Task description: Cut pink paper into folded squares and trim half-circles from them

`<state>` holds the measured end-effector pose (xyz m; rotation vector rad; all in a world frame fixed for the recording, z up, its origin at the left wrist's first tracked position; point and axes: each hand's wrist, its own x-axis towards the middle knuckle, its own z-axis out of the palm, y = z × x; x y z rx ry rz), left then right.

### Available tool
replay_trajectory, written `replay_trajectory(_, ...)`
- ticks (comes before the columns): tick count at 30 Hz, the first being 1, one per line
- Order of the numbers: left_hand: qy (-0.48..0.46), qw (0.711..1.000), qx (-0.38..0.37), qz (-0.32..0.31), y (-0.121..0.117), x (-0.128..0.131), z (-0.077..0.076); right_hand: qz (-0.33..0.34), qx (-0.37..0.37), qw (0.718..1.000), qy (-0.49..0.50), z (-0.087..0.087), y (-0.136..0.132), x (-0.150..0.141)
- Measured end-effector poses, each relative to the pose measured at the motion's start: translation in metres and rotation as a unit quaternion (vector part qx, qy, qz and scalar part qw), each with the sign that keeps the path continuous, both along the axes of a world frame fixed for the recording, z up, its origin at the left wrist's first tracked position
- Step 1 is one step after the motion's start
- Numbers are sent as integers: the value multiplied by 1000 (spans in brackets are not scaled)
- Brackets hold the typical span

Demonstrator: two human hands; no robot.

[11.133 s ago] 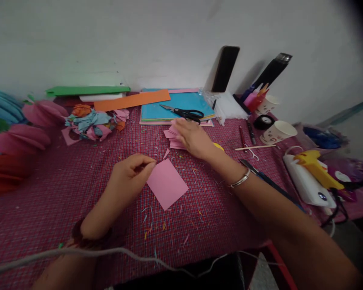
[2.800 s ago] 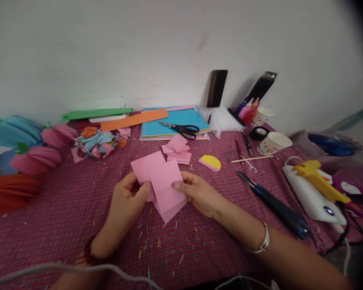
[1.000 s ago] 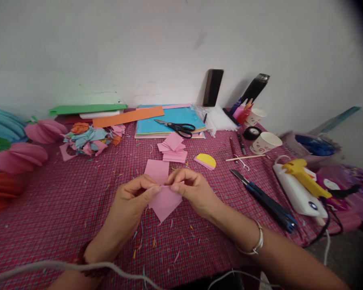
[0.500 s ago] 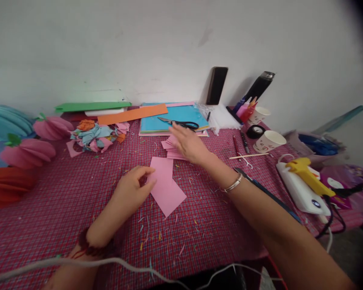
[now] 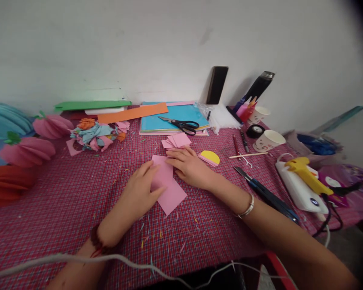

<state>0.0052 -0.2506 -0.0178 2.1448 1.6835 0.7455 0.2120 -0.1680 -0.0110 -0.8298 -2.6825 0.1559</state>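
Observation:
Two overlapping pieces of pink paper (image 5: 172, 196) lie flat on the checked cloth in front of me. My left hand (image 5: 142, 187) rests at their left edge, thumb and fingers apart. At the upper right edge of the same paper lies my right hand (image 5: 189, 167), its fingers stretched out flat. Just beyond it is a small stack of cut pink pieces (image 5: 177, 141). Right of that hand sits a yellow half-round piece (image 5: 210, 157) with pink layers beneath it. Behind the stack, black-handled scissors (image 5: 183, 125) lie on blue paper sheets (image 5: 157, 124).
On the left stand folded paper pumpkins (image 5: 27, 152) and a heap of scraps (image 5: 95, 135). To the right lie a blue cutter (image 5: 266, 193), a wooden stick (image 5: 249, 155), paper cups (image 5: 269, 141) and a yellow glue gun (image 5: 310, 175). A white cable (image 5: 109, 259) crosses the front.
My right hand has come back from near the scissors and small stack to the pink paper, uncovering the yellow half-round piece. My left hand has slid slightly right over the paper.

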Motion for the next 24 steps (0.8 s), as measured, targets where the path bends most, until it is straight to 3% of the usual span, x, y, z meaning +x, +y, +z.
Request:
replay_trajectory(4,-188,980,-3,68,6,-1,0,0,14,1000,26,-13,1,-12)
replay_trajectory(7,-366,925,-12,99,8,0,1,4,-11,997,80,-16,2,-18)
replay_trajectory(9,-430,898,-6,92,5,3,4,4,-40,988,148,-14,-1,-20)
replay_trajectory(15,-398,915,24,57,-7,11,18,4,-137,941,309,3,-22,-20)
replay_trajectory(21,-365,930,-13,47,-10,8,26,11,-250,898,363,15,-41,-12)
replay_trajectory(24,-367,929,-25,41,-11,8,30,15,-342,873,348,20,-45,-4)
